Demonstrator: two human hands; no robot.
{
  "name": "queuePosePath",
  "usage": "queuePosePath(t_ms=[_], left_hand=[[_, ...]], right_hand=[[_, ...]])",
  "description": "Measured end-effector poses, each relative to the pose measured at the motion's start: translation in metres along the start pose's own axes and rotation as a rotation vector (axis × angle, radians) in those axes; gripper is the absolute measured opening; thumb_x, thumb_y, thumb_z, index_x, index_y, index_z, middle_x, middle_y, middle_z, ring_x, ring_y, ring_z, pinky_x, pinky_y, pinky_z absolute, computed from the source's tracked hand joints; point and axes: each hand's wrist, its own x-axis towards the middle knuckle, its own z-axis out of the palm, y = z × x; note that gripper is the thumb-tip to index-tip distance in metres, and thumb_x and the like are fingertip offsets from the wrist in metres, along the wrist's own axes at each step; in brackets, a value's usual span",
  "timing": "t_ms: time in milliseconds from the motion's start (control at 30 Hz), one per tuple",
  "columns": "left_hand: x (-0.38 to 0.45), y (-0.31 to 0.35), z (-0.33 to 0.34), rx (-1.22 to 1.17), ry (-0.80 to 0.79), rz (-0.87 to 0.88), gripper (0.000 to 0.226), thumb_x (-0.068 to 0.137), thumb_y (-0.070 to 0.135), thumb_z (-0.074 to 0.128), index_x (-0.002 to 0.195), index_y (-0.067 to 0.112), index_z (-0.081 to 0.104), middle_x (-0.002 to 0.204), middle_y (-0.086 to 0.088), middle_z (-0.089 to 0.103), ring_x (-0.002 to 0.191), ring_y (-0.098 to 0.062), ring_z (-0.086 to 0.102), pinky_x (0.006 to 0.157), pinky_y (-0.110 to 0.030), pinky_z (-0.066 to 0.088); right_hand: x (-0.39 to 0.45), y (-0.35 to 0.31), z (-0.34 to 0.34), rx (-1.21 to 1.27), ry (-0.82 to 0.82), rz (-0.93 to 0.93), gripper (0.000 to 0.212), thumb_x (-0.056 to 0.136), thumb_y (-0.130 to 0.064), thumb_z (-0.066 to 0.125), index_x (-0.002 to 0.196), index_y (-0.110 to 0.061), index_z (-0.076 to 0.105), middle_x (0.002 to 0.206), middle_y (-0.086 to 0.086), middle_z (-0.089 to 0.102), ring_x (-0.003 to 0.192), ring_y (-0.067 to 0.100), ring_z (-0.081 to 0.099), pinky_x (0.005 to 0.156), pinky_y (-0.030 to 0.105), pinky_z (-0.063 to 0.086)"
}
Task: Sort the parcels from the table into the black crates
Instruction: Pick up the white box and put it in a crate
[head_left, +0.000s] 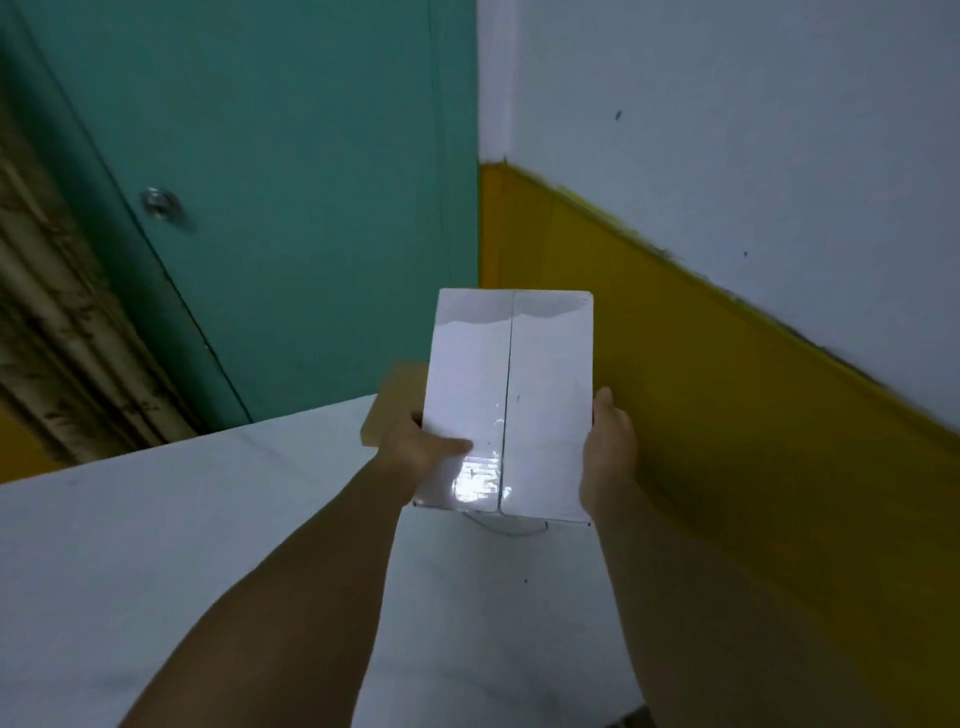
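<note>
I see both hands, left hand (415, 447) and right hand (608, 447), gripping a white parcel (511, 395) above the table's (156, 545) far right corner.

brown parcel (392, 400): mostly hidden | white parcel (511, 400): label unreadable

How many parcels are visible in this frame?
2. A white parcel gripped between the left hand and right hand; a brown parcel on the table, mostly hidden behind it. Others may be off-frame.
</note>
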Motion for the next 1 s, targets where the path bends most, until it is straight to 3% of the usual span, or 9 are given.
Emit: queuePosePath(t_ms=[133,233,367,500,633,700,800,900,1000], left_hand=[[-0.053,-0.012,-0.049,-0.243,0.004,-0.013,0.085,0.076,0.08,0.055,0.144,0.031,0.041,0.145,-0.002,0.048,0.13,-0.034,0.048,0.107,-0.054,0.04],[-0.089,-0.032,-0.089,-0.443,0.038,-0.135,0.091,0.082,0.083,0.036,0.153,0.027,0.026,0.159,-0.005,0.029,0.144,-0.037,0.03,0.114,-0.064,0.023],[-0.132,-0.051,-0.143,-0.691,0.089,-0.19,0.09,0.083,0.084,0.029,0.148,0.022,0.039,0.154,-0.009,0.038,0.142,-0.041,0.031,0.113,-0.068,0.011],[-0.175,-0.065,-0.19,-0.901,0.116,-0.058,0.058,0.092,0.066,0.045,0.135,0.028,0.053,0.142,-0.005,0.052,0.13,-0.038,0.045,0.107,-0.068,0.03],[-0.2,-0.077,-0.226,-0.866,0.182,0.123,0.039,0.103,0.026,0.049,0.142,0.019,0.048,0.141,-0.006,0.054,0.12,-0.019,0.053,0.099,-0.03,0.048],[-0.211,-0.076,-0.243,-0.895,0.151,0.143,0.034,0.105,0.02,0.046,0.138,0.015,0.052,0.138,-0.011,0.057,0.123,-0.023,0.055,0.102,-0.028,0.047],[-0.22,-0.082,-0.266,-0.818,0.171,0.148,0.042,0.104,0.037,0.043,0.133,0.01,0.058,0.13,-0.023,0.059,0.122,-0.043,0.053,0.105,-0.05,0.041],[-0.223,-0.085,-0.271,-0.809,0.184,0.097,0.062,0.094,0.062,0.044,0.13,0.015,0.062,0.129,-0.02,0.063,0.124,-0.043,0.055,0.11,-0.057,0.037],[-0.227,-0.084,-0.266,-0.956,0.159,0.008,0.07,0.089,0.071,0.039,0.116,0.014,0.068,0.11,-0.02,0.072,0.095,-0.037,0.07,0.088,-0.047,0.056]], right_hand=[[-0.058,0.003,0.01,0.047,-0.074,-0.063,0.032,0.101,-0.046,0.049,0.103,-0.019,0.065,0.103,0.002,0.066,0.103,0.024,0.06,0.095,0.041,0.047],[-0.097,0.01,0.03,0.07,-0.148,-0.063,0.036,0.1,-0.046,0.05,0.114,-0.017,0.066,0.11,0.001,0.066,0.105,0.023,0.06,0.099,0.041,0.046],[-0.149,0.019,0.062,0.0,-0.235,-0.056,0.048,0.098,-0.054,0.044,0.122,-0.018,0.066,0.119,0.004,0.065,0.108,0.027,0.058,0.101,0.042,0.044],[-0.186,0.022,0.093,0.019,-0.45,-0.028,0.039,0.085,-0.045,0.055,0.102,-0.015,0.073,0.095,0.007,0.074,0.088,0.03,0.068,0.077,0.037,0.054],[-0.197,0.027,0.112,0.158,-0.709,0.156,0.038,0.098,-0.027,0.044,0.075,-0.019,0.073,0.08,0.001,0.068,0.054,0.013,0.057,0.044,0.018,0.041],[-0.202,0.027,0.119,0.18,-0.807,0.233,0.047,0.098,-0.032,0.04,0.071,-0.019,0.077,0.086,0.008,0.068,0.061,0.021,0.06,0.047,0.021,0.044],[-0.207,0.017,0.128,0.089,-0.946,0.284,0.058,0.099,-0.054,0.035,0.086,-0.017,0.078,0.098,0.015,0.074,0.078,0.036,0.072,0.077,0.052,0.056],[-0.207,0.015,0.133,-0.025,-1.006,0.349,0.079,0.086,-0.08,0.036,0.087,-0.015,0.08,0.095,0.019,0.075,0.074,0.039,0.073,0.059,0.046,0.059],[-0.209,0.016,0.137,-0.108,-1.054,0.321,0.072,0.082,-0.076,0.05,0.113,-0.015,0.072,0.11,0.022,0.072,0.092,0.042,0.07,0.07,0.043,0.057]])
